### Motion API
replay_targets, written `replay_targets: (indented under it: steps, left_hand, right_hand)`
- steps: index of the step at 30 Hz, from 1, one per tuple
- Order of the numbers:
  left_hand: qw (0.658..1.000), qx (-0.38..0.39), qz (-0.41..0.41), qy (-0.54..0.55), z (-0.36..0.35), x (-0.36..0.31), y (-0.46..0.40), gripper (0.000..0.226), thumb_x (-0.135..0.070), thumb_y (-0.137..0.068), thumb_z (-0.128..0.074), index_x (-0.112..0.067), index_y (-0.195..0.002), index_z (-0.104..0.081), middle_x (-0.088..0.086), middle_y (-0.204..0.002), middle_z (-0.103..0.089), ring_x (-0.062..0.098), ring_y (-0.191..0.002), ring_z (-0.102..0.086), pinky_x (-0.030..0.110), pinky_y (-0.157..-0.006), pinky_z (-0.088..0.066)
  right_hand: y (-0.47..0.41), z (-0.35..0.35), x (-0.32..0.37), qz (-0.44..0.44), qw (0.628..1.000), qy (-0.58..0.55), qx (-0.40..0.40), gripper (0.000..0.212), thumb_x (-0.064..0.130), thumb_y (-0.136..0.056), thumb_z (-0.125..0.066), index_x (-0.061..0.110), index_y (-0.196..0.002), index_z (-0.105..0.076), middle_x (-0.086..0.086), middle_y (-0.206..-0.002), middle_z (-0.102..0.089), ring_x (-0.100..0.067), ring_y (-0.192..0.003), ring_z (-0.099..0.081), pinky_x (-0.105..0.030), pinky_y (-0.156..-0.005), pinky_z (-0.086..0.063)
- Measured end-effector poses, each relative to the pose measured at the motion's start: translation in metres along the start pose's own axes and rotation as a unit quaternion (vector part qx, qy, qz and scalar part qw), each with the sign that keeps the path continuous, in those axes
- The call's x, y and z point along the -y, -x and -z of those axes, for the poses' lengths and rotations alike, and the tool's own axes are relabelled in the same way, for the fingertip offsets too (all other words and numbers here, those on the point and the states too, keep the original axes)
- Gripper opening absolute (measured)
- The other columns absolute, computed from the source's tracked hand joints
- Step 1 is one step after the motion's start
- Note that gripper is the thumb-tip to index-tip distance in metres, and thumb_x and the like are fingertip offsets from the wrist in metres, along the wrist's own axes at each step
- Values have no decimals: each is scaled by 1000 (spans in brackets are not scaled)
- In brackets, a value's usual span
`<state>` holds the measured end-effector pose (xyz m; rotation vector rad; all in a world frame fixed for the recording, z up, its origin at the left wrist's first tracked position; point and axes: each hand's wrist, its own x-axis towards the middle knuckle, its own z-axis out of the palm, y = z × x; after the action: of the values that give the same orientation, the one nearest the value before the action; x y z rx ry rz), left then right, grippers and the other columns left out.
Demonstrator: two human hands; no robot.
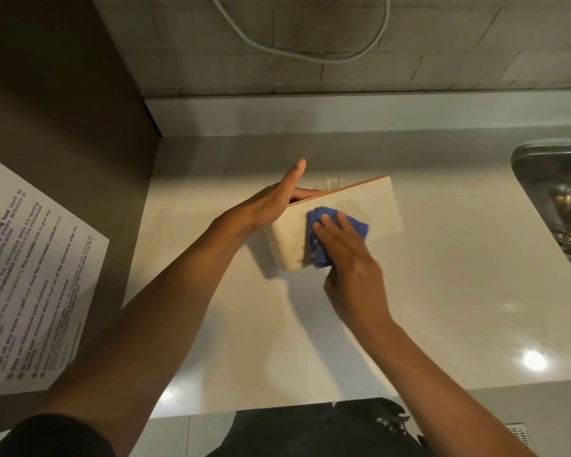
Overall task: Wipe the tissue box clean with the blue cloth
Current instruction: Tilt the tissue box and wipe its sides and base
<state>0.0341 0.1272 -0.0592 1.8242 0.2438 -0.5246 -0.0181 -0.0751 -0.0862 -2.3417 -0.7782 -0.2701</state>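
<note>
Tissue box [360, 206] sits tilted mid-counter, left hand [274, 206] gripping its nine-o'clock end, right hand [350, 258] pressing the blue cloth [330, 235] flat-fingered on its face. Best sweep toward three o'clock, box held firm.

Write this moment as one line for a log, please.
step: wiping | left hand: holds tissue box tilted on counter | right hand: presses blue cloth on box side

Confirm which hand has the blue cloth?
The right hand presses the blue cloth on the tissue box; the left hand only steadies the box.
</note>
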Motion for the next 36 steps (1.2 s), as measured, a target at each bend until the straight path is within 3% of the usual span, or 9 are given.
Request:
replay_targets:
  steps: [3,6,10,16,20,24,30,33,36]
  left_hand:
    - [1000,-11,-7,-13,-2,-1,1,101,-108,-56,-8,-58,-119,-68,-4,-117,-76,22,-107,-71,54,-109,-45]
    - [999,-27,-3,16,-2,-1,0,116,-111,-48,-16,-44,-123,-72,6,-119,-75,27,-110,-70,56,-111,-43]
    - [1000,-15,-9,26,-3,0,1,107,-109,-58,-13,-46,-124,-71,-3,-128,-72,20,-123,-63,51,-121,-31]
    - [999,-32,4,5,-8,-2,0,110,-111,-51,-13,-50,-124,-69,3,-122,-74,28,-111,-70,55,-110,-44]
    - [999,-42,-3,29,-8,-4,5,101,-111,-49,-17,-53,-108,-75,-6,-133,-67,15,-117,-65,48,-119,-35]
    - [1000,-13,-1,6,-7,-2,5,105,-108,-58,-13,-51,-127,-66,-5,-130,-71,20,-121,-65,52,-117,-37]
    - [999,-39,2,-2,-8,-5,3,117,-110,-50,-14,-43,-128,-68,9,-118,-75,29,-110,-70,56,-108,-48]
    - [1000,-26,-3,-16,-6,-5,4,100,-109,-54,-13,-55,-114,-71,-4,-123,-75,21,-119,-66,51,-117,-38]
    - [999,-23,-10,-30,-6,-4,4,97,-106,-61,-10,-56,-119,-69,-7,-117,-76,19,-113,-69,50,-113,-42]
  right_hand:
    - [-25,9,-15,-68,997,17,-29,56,-16,-77,-65,3,-129,-59,-12,-138,-53,-31,-133,-43,-43,-104,-43]
    - [-35,-6,8,-62,998,-17,-23,51,-2,-86,-65,7,-135,-54,-8,-144,-46,-26,-138,-36,-35,-112,-33]
    - [4,-20,23,24,999,1,27,68,-19,-71,-67,5,-133,-55,-10,-142,-49,-27,-135,-41,-28,-105,-33]
    - [-26,3,-1,-67,998,1,-21,53,-9,-83,-63,7,-133,-56,-9,-142,-49,-28,-136,-39,-36,-105,-38]
    - [-22,-18,31,-9,1000,-15,6,60,-6,-83,-67,8,-138,-50,-8,-147,-44,-25,-140,-33,-28,-107,-31]
    - [14,-11,16,35,999,6,21,68,-22,-70,-66,3,-132,-55,-10,-141,-49,-28,-135,-41,-30,-105,-34]
    - [-21,-9,18,-54,998,-2,-25,56,-10,-79,-67,6,-132,-57,-10,-141,-50,-29,-135,-40,-28,-103,-31]
    - [4,-20,31,-6,1000,-7,20,64,-15,-75,-69,6,-134,-54,-9,-143,-48,-26,-136,-40,-24,-107,-27]
    - [26,-8,12,20,999,3,34,65,-18,-71,-71,5,-131,-57,-8,-140,-51,-25,-134,-42,-25,-109,-26]
